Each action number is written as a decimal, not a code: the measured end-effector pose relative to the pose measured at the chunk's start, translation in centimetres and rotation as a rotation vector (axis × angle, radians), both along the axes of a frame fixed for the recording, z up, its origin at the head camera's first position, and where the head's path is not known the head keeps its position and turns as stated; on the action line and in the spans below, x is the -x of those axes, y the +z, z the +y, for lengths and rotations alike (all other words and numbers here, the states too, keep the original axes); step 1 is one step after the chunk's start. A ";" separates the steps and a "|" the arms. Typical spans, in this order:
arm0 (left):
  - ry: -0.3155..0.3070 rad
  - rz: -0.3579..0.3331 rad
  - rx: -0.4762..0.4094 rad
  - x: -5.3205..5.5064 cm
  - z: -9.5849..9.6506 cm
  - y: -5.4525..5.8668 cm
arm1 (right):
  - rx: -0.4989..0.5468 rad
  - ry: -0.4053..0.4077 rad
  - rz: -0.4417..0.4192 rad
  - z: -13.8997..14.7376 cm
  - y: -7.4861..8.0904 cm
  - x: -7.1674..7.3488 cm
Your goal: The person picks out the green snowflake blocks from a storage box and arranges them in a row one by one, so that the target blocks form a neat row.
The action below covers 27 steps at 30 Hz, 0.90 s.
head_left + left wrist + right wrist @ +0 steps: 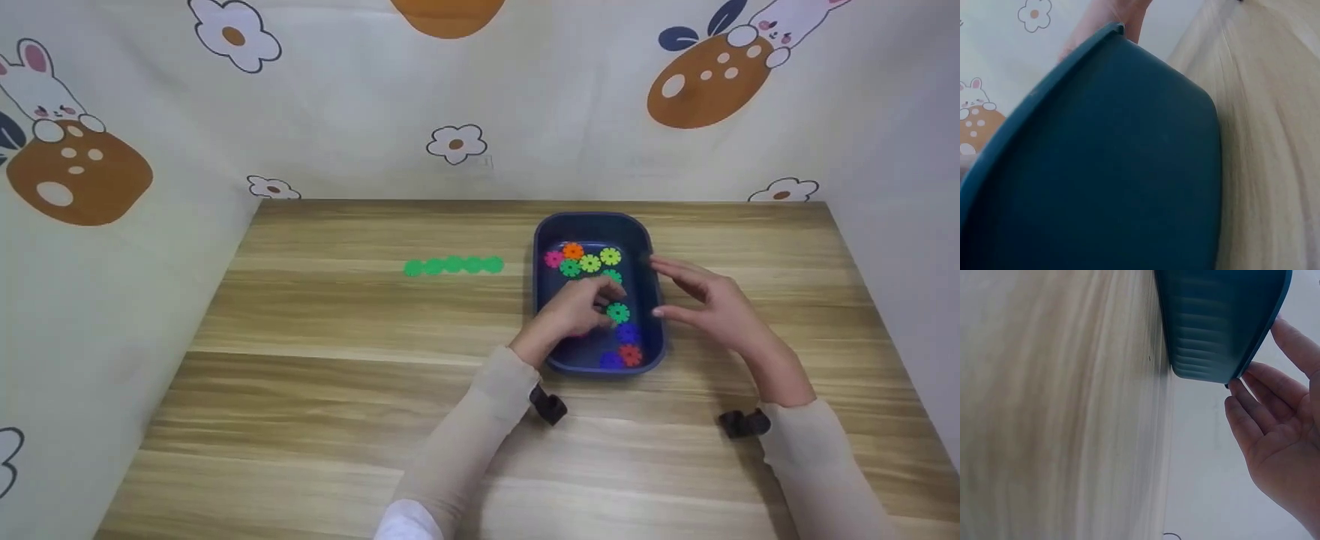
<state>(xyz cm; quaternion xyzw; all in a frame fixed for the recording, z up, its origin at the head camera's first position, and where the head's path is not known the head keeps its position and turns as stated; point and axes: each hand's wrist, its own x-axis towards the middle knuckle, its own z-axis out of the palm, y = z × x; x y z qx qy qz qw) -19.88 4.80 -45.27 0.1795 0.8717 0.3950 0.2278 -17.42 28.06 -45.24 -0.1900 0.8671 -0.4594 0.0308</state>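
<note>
A dark blue plastic tub point(600, 367) holds several small notched discs in green, yellow, orange, pink, red and blue. My left hand point(577, 306) reaches over its near left side, thumb and fingers spread apart and curved above the discs. Close to those fingertips lies a green disc point(617, 313); another green disc point(612, 277) is partly covered by the fingers. At the tub's right rim, my right hand point(712, 304) rests its fingertips, fingers nearly straight. The right wrist view shows these fingers point(1264, 394) along the rim. In the left wrist view, the tub's wall point(1129, 157) hides the left fingertips.
Left of the tub, a row of several green discs point(454, 265) lies end to end on the wood-grain table point(337, 420). A patterned cloth wall point(360, 97) stands behind the table. Dark wrist mounts point(550, 405) stick out from the sleeves.
</note>
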 end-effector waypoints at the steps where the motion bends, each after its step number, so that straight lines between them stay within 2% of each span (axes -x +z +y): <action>1: -0.010 -0.008 0.022 0.0 0.0 0.0 | 0.004 0.002 0.002 0.0 0.0 0.0; 6: -0.059 0.003 0.120 0.0 0.2 -0.2 | 0.002 0.000 -0.004 0.0 0.1 0.0; 12: -0.139 0.129 0.273 -0.1 0.6 -0.5 | -0.022 -0.017 -0.031 -0.1 0.3 -0.1; 15: -0.158 0.187 0.331 -0.2 0.8 -0.5 | -0.013 -0.012 -0.015 -0.1 0.3 -0.1; 20: -0.161 0.241 0.375 -0.4 0.9 -0.5 | 0.008 0.002 0.024 -0.1 0.0 0.0; 27: -0.118 0.230 0.378 -0.3 0.8 -0.6 | 0.001 0.001 0.012 -0.1 0.1 -0.1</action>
